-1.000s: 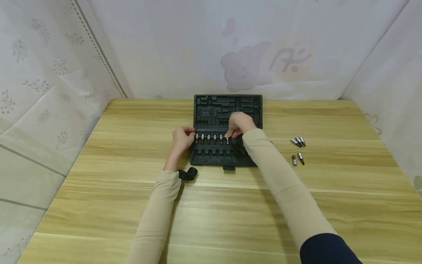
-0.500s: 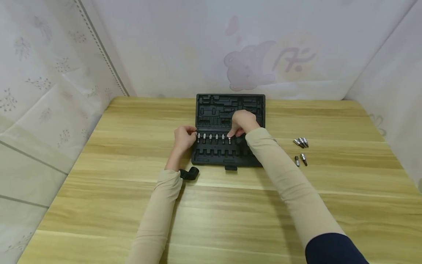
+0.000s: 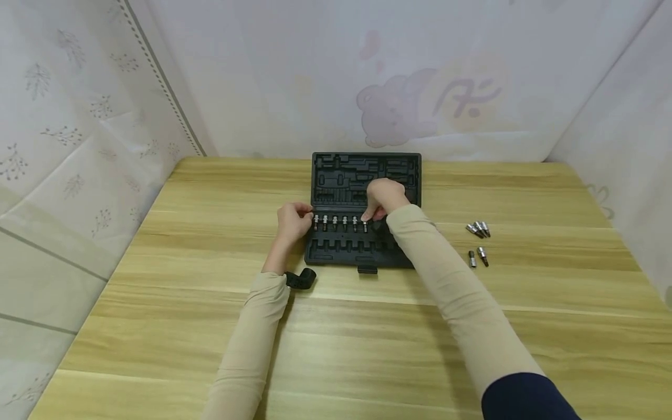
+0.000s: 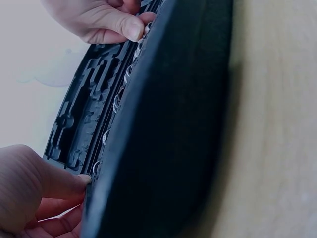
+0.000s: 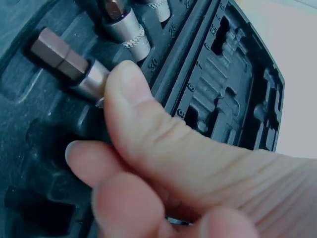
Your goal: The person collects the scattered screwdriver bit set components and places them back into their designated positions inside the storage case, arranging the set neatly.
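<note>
A black socket case (image 3: 340, 256) lies open on the table, its lid (image 3: 341, 175) leaning back. Several silver bit sockets (image 3: 335, 221) sit side by side in its upper row of slots. At the row's right end, my right hand (image 3: 385, 195) presses its thumb on a hex bit socket (image 5: 62, 57); its dark hex tip points out past the thumb. In the right wrist view the other fingers are bent below, apart from that socket. My left hand (image 3: 294, 221) grips the case's left edge near the hinge, thumb on the rim (image 4: 91, 198).
Several loose bit sockets (image 3: 479, 228) lie right of the case, with two more bit sockets (image 3: 478, 257) nearer the front. A black wrist camera (image 3: 301, 279) is on the left forearm. The case latch (image 3: 367, 269) sticks out in front. Patterned curtains hang behind the table.
The head view has shifted slightly. Both hands keep their places at the case, the right thumb staying on the same socket.
</note>
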`<state>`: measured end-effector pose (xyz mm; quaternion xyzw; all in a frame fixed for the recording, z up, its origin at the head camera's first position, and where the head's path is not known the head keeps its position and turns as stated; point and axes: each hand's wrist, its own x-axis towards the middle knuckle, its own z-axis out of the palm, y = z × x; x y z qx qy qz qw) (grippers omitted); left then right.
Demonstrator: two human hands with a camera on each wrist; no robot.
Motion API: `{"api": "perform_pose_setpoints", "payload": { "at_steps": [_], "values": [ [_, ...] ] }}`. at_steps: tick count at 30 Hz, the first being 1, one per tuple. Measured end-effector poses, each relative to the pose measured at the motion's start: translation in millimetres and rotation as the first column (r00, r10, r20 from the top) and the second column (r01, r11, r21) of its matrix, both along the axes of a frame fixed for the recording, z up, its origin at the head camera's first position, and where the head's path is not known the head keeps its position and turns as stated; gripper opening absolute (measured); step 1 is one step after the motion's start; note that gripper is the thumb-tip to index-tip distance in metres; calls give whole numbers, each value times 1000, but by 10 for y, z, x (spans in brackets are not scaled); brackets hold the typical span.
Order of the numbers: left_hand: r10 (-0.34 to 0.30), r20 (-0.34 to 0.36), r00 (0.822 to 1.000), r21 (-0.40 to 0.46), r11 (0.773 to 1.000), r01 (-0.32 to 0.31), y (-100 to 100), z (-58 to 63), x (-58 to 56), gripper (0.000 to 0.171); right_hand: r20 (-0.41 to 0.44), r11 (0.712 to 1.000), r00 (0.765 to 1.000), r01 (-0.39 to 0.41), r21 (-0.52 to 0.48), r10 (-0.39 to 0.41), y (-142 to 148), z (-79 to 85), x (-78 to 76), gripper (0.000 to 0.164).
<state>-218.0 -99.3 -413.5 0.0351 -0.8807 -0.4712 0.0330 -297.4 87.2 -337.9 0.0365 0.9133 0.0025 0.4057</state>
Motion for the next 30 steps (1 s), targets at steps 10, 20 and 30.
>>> {"api": "perform_pose_setpoints", "payload": {
  "at_steps": [10,20,30],
  "values": [
    [-4,6,1000,1,1000,4,-5,9,-5,18,-10,1000,1000,26,8,-26,16,-21,-30,31],
    [-6,12,1000,3,1000,6,8,-7,10,18,-4,998,998,66,3,-66,51,-64,-16,27],
    [-8,20,1000,-7,1000,8,11,5,11,19,70,997,995,68,28,-70,21,-58,-53,28]
  ]
}}
